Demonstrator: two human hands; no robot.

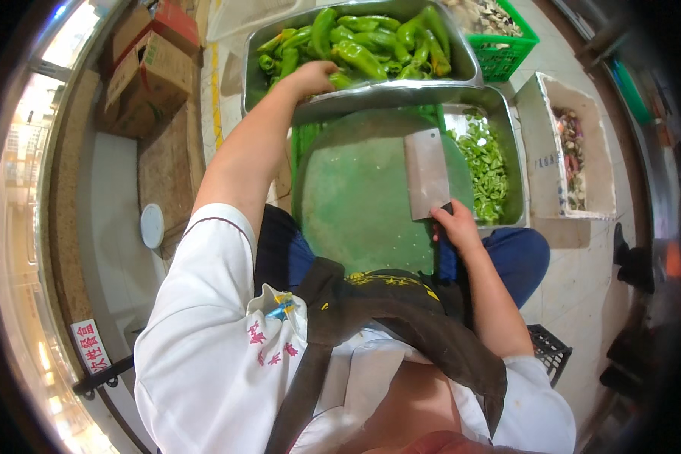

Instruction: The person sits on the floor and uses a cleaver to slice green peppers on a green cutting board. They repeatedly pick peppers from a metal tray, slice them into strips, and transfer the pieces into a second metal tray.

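Note:
My right hand (457,228) grips the dark handle of a cleaver (428,176), whose broad metal blade rests flat over the right part of a round green cutting board (357,187). My left hand (315,78) reaches over the near rim of a deep steel pan (386,91) heaped with long green peppers (360,57). Its fingers are at a pepper near that rim, but the fingertips are partly hidden, so a grip cannot be made out. Right of the board, cut green pepper pieces (488,176) fill part of a second steel pan (516,153).
A green plastic crate (499,54) of pale sliced food stands at the upper right. Below it sits a white foam box (593,147) with dark, mixed contents. Cardboard boxes (147,85) and a white round lid (152,226) are at left. A black crate (547,352) is by my right elbow.

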